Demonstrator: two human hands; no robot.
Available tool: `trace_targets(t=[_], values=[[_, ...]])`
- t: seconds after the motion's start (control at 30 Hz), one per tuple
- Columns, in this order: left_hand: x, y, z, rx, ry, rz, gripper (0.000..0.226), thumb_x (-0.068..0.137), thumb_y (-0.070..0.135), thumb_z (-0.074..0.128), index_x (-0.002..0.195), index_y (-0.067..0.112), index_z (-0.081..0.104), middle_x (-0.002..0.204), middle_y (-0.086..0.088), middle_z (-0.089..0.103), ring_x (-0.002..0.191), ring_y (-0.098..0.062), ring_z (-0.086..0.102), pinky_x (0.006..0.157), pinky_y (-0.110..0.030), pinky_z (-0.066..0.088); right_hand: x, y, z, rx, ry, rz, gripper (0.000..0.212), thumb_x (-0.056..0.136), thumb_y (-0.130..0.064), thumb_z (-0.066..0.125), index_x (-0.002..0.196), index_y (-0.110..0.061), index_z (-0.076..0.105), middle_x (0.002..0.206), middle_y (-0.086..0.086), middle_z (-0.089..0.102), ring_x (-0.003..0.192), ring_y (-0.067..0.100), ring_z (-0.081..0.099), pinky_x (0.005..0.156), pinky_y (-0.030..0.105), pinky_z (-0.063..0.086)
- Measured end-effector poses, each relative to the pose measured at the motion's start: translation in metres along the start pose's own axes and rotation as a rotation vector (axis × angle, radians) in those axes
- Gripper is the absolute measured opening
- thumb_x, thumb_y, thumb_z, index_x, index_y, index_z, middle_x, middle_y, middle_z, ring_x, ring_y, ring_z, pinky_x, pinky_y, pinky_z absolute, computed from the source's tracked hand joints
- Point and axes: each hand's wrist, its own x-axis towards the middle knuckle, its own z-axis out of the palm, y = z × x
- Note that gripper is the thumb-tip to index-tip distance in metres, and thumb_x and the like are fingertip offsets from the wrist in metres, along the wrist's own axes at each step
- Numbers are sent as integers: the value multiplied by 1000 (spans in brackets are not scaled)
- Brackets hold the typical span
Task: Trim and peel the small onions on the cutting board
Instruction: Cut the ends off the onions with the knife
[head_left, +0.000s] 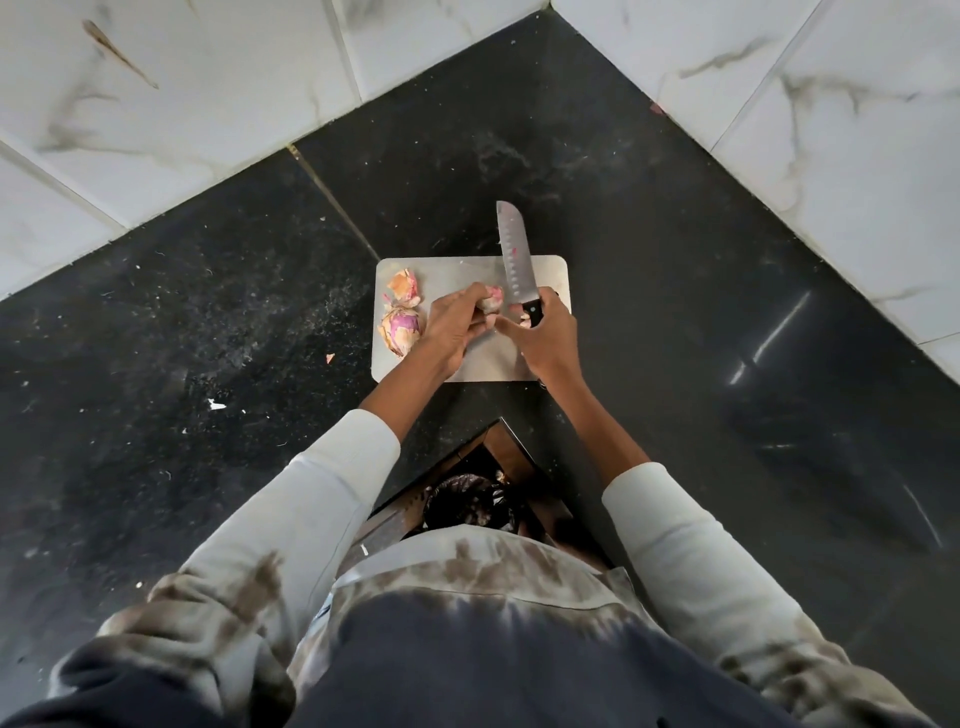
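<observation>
While the left hand (457, 325) pinches 1 small onion (491, 302) at the centre of the cutting board (467, 270), the right hand (548, 332) is wrapped around the black handle of the knife (514, 260), whose blade points toward the top of the frame. That onion lies just left of the blade's heel, touching or nearly touching it, so the blade's long axis runs past the onion's right side. The right thumb reaches left toward the onion, which suggests a skin is being caught between thumb and blade. 2 more onions (400, 325) with loose skins sit at the board's left edge, nearer the left hand. Around the board lies the dark counter (208, 312).
</observation>
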Motion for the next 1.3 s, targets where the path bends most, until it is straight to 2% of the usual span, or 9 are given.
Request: trace_targets(t=[0.1, 0.2, 0.4, 0.6, 0.87, 0.97, 1.03, 1.23, 1.3], values=[[-4, -4, 0, 49, -29, -30, 12, 95, 21, 73, 92, 10, 75, 75, 0, 76, 81, -13, 71, 89, -34, 63, -3, -5, 7, 26, 5, -10, 62, 83, -46, 87, 128, -14, 60, 117, -3, 68, 98, 6, 60, 78, 11, 44], [-4, -7, -4, 78, -34, -23, 12, 95, 19, 74, 87, 11, 72, 86, -8, 78, 90, -19, 73, 92, -37, 63, -1, -7, 8, 37, 16, -9, 61, 85, -43, 86, 131, -13, 59, 122, -1, 68, 106, 11, 60, 92, 23, 50], [3, -5, -15, 328, -142, 49, 30, 98, 35, 74, 122, 17, 75, 117, -14, 77, 95, -21, 78, 98, -45, 62, 11, 1, 4, 18, -80, -74, 49, 85, -44, 85, 118, -14, 63, 105, -2, 70, 95, 12, 64, 76, 18, 47], [-4, 3, -25, 829, -226, 403, 56, 88, 14, 82, 140, 18, 61, 132, -2, 68, 114, -17, 68, 95, -31, 59, 24, 16, 7, 28, -77, 13, 57, 79, -38, 89, 126, -17, 63, 113, 0, 71, 105, 19, 68, 87, 34, 59], [8, -16, -27, 1035, -47, 693, 37, 85, 19, 86, 118, 17, 70, 114, 2, 72, 99, -12, 69, 89, -36, 62, 12, 18, 5, 40, -124, 67, 58, 80, -49, 88, 124, -22, 62, 106, -5, 70, 79, 11, 65, 58, 26, 55], [13, -18, -29, 1062, -12, 674, 38, 85, 19, 86, 119, 15, 69, 120, 0, 68, 101, -12, 67, 92, -32, 61, 1, 21, 4, -17, -39, 1, 28, 99, -39, 67, 119, -20, 61, 103, -4, 68, 83, 17, 68, 72, 43, 62], [14, -17, -29, 1091, 8, 677, 39, 86, 21, 85, 121, 15, 68, 125, -2, 65, 106, -14, 65, 96, -30, 58, -10, 25, 3, -60, 16, -44, 25, 106, -31, 53, 126, -18, 61, 109, -1, 66, 93, 19, 66, 86, 49, 59], [11, -17, -23, 1078, 48, 727, 34, 91, 20, 79, 123, 17, 67, 122, 5, 68, 106, -5, 59, 90, -6, 42, -43, 41, 10, -234, 66, -258, 39, 110, -20, 44, 148, -13, 51, 135, 4, 67, 115, 21, 67, 98, 41, 56], [10, -18, -23, 1063, 49, 733, 30, 93, 16, 76, 121, 18, 67, 119, 7, 68, 106, -4, 60, 92, -9, 45, -50, 44, 13, -228, 98, -283, 39, 111, -17, 45, 149, -11, 52, 139, 7, 65, 120, 22, 66, 99, 37, 53]])
